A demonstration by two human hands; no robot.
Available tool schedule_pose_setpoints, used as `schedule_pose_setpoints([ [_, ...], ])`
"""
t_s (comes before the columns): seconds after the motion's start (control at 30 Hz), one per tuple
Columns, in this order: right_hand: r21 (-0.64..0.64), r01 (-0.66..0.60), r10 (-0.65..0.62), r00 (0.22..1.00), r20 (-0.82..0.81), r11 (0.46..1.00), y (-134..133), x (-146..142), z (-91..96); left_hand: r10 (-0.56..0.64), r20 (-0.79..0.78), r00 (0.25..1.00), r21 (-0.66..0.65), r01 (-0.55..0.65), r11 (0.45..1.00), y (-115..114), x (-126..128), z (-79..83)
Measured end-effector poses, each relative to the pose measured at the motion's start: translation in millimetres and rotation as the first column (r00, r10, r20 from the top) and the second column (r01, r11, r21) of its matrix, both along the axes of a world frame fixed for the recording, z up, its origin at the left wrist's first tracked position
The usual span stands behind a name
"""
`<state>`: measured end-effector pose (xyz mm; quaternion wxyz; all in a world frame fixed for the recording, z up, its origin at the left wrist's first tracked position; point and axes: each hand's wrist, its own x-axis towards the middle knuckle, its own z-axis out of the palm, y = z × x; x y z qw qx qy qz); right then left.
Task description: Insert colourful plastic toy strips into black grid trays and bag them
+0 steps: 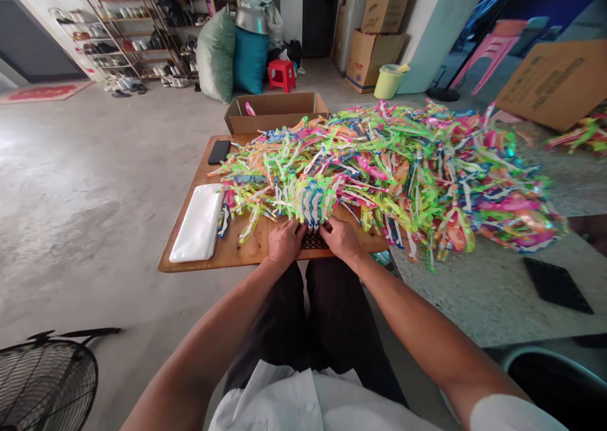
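A fanned row of colourful plastic pieces with white curved strips (312,202) stands upright at the front edge of the wooden board, their thin ends over a black grid tray (313,241). My left hand (284,241) is closed, fingertips pinching the thin ends at the row's left side. On the other side my right hand (341,238) pinches the thin ends in the same way. Just beyond the hands lies a large tangled heap of similar neon green, pink, orange and blue pieces (398,159). What exactly each fingertip grips is too small to make out.
On the wooden board (241,254) lie a stack of clear plastic bags (196,224) and a black phone (219,152). An open cardboard box (277,120) stands behind it. A black fan (45,380) is at lower left, a black grid plate (557,284) at right.
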<state>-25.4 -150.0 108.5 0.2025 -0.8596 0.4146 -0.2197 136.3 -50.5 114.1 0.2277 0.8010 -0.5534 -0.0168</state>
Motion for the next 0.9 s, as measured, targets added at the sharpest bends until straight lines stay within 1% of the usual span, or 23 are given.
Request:
schedule_pose_setpoints([
  [0.1,0.000,0.011,-0.011,1.000,-0.009,1.000,2,1,1.9,0.016,-0.047,0.999,0.003,-0.016,1.000,-1,2,1.1],
  [0.2,0.015,0.021,-0.021,0.999,-0.029,1.000,1,0,4.4,0.017,-0.131,0.991,0.009,-0.016,1.000,0,7,4.4],
  [0.37,0.032,0.014,-0.013,0.999,-0.029,0.999,-3,-2,6.3,-0.109,-0.302,0.947,-0.035,0.104,0.994,2,22,10.4],
  [0.47,0.030,0.016,-0.015,0.999,-0.029,0.999,-3,-2,6.1,-0.143,-0.362,0.921,-0.056,0.132,0.990,3,26,12.0],
  [0.57,0.033,0.025,-0.024,1.000,-0.019,0.999,-2,-2,6.1,-0.130,-0.380,0.916,-0.104,0.098,0.990,4,24,11.7],
  [0.67,0.027,0.022,-0.022,1.000,0.015,0.999,-1,-3,7.0,-0.038,-0.409,0.912,-0.136,-0.020,0.991,4,19,9.7],
  [0.73,0.028,0.027,-0.028,0.999,0.036,0.999,1,-4,8.0,0.027,-0.434,0.900,-0.128,-0.092,0.988,3,16,8.0],
  [0.8,0.041,0.044,-0.047,0.998,0.053,0.998,2,-4,8.7,0.036,-0.428,0.903,-0.116,-0.094,0.989,2,16,6.8],
  [0.9,0.068,0.058,-0.064,0.994,0.084,0.996,3,-5,7.7,0.001,-0.361,0.933,-0.073,-0.029,0.997,0,16,6.7],
])
